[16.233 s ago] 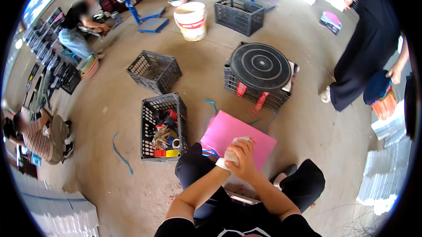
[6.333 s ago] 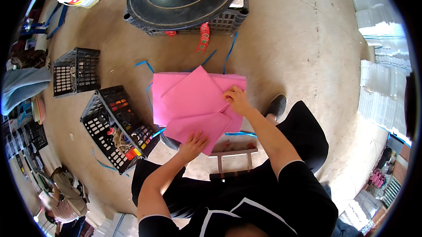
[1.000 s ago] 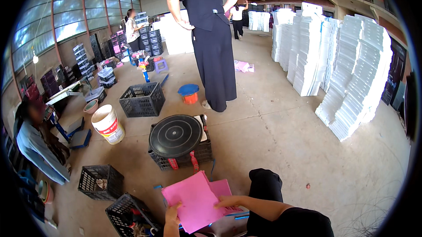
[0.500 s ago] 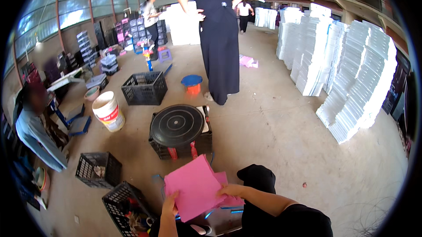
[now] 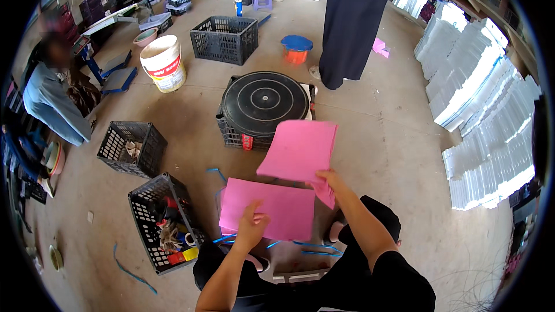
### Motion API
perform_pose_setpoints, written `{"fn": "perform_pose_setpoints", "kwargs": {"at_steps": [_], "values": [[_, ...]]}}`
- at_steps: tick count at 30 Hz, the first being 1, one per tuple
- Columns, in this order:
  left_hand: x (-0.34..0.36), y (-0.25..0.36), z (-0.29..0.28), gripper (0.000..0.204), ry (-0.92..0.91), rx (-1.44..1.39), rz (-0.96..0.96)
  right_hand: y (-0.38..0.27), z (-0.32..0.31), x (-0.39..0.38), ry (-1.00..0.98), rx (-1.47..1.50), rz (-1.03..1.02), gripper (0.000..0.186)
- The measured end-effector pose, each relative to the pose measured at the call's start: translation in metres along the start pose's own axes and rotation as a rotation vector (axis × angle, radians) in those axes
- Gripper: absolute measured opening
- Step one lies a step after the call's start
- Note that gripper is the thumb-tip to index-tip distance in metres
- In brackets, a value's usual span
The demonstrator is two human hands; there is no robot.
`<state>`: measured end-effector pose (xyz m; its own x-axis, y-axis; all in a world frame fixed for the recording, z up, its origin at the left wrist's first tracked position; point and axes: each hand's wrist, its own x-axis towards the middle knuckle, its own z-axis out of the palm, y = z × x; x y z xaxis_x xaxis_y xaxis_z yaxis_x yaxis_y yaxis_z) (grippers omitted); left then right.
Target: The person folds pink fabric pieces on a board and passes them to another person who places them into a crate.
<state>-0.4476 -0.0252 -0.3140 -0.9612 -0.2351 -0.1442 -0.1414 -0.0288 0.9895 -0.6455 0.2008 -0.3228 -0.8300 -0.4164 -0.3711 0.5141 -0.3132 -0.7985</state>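
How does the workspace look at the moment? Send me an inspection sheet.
Surface: tan floor, faint crack line, scattered specks.
Job's things: pink sheets raised; pink stack below and left of them.
Clutter: black crate of mixed odds and ends at left; blue straps around the stack and loose nearby.
Hands: right hand grips the sheets; left hand over the stack, contact unclear.
Cables: nothing seen near the hands.
Surroundings: round black lid and standing person ahead; white stacks right.

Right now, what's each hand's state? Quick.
Left hand: partly open, fingers loosely curled over the pink stack, nothing visibly held.
Right hand: closed, holding pink sheeting; layer count unclear.
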Motion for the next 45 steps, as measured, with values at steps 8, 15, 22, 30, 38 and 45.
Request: {"fn": "perform_pose_setpoints", "kwargs": {"at_steps": [8,15,22,30,38,45], "values": [[0.026,0.027,0.008,0.048,-0.203,0.324,0.065,-0.029,0.039,0.191,-0.045,0.162,-0.125,0.034],[0.023,0.01,0.002,0.042,-0.329,0.841,0.021,0.035,-0.004,0.181,0.37,-1.02,-0.679,0.029],[0.013,-0.006,0.016,0.043,-0.384,1.097,0.157,0.228,-0.157,0.014,0.582,-1.352,-0.173,0.044],[0.012,-0.011,0.014,0.045,-0.422,1.108,-0.005,0.256,-0.147,-0.012,0.404,-0.959,0.205,0.052],[0.019,-0.016,0.02,0.041,-0.412,1.113,0.051,0.243,-0.12,-0.034,0.509,-1.293,-0.05,0.057],[0.019,-0.014,0.023,0.041,-0.406,1.118,0.039,0.255,-0.105,-0.039,0.579,-1.356,-0.065,0.068]]}}
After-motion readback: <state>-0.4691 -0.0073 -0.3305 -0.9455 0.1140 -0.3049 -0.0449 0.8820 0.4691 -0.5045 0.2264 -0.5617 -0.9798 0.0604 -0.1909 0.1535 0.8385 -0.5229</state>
